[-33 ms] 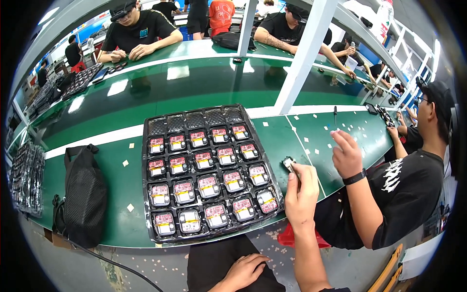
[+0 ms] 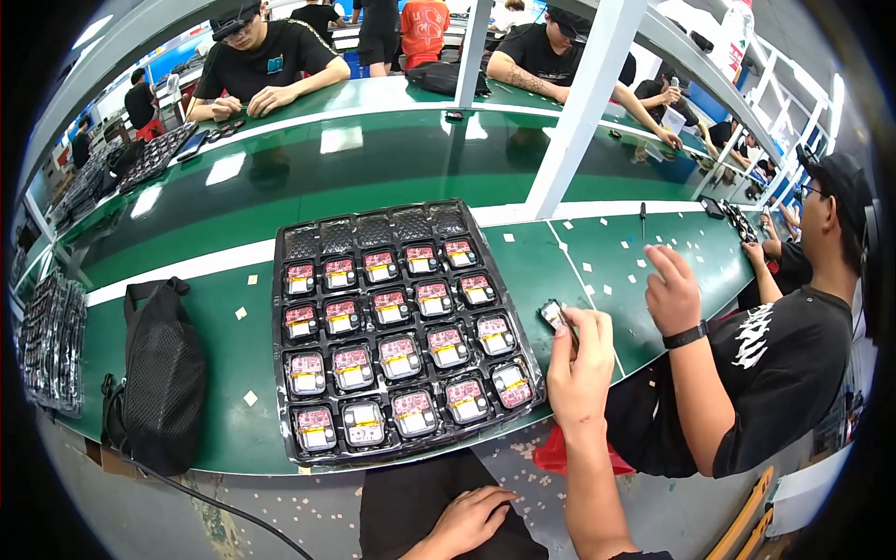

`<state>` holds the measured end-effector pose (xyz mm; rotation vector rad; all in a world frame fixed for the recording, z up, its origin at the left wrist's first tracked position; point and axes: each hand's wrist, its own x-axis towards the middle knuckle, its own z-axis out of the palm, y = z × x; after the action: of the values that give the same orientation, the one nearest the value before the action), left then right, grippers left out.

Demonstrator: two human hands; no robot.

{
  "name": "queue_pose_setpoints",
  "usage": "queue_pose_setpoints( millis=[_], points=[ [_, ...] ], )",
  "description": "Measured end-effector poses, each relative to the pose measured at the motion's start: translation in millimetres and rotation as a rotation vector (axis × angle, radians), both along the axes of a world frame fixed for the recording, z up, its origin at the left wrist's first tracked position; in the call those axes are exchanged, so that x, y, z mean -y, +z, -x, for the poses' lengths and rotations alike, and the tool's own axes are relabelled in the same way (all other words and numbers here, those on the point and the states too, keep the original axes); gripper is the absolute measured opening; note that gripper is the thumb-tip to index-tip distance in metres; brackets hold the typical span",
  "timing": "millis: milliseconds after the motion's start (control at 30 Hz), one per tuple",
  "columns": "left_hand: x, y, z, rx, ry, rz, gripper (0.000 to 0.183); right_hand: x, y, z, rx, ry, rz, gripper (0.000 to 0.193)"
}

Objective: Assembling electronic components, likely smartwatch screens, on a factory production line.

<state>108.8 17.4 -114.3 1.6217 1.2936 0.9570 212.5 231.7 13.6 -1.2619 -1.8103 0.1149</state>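
Observation:
A small electronic module [image 2: 553, 315] with a white and metallic face is pinched between the thumb and fingers of my right hand [image 2: 581, 359]. It is held at the right side of a black plastic tray [image 2: 283, 345], low over the green bench. Pocketed rows of the tray hold several square modules [image 2: 401, 357] with red boards, silvery blocks and yellow strips. The farthest row of pockets [image 2: 373, 227] has no modules in it. My left hand [image 2: 471, 520] lies flat on my dark-clad lap, fingers stretched out, with nothing in it.
A co-worker's raised hand [image 2: 674, 291] is close on the right. Small pale squares [image 2: 600, 223] and a dark screwdriver [image 2: 643, 219] lie on the green bench [image 2: 233, 355]. A black bag [image 2: 163, 373] stands left of the tray. A white post [image 2: 583, 112] rises beyond it.
The module in my right hand has tilted slightly, and the fingers have shifted a little. The co-worker's raised hand has moved slightly to the right. My left hand stays still.

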Motion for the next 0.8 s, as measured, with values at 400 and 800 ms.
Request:
queue_pose_setpoints(
  millis=[400, 800],
  points=[
    [2.5, 4.7, 0.4, 0.083, 0.013, -0.024, 0.019, -8.0, 2.6, -21.4, 0.174, -0.117, 0.227, 0.025],
    [22.8, 89.1, 20.5, 0.802, 0.425, -0.149, 0.082, 114.5, 10.4, -5.8, -0.269, 0.643, 0.064, 0.03]
  ],
)
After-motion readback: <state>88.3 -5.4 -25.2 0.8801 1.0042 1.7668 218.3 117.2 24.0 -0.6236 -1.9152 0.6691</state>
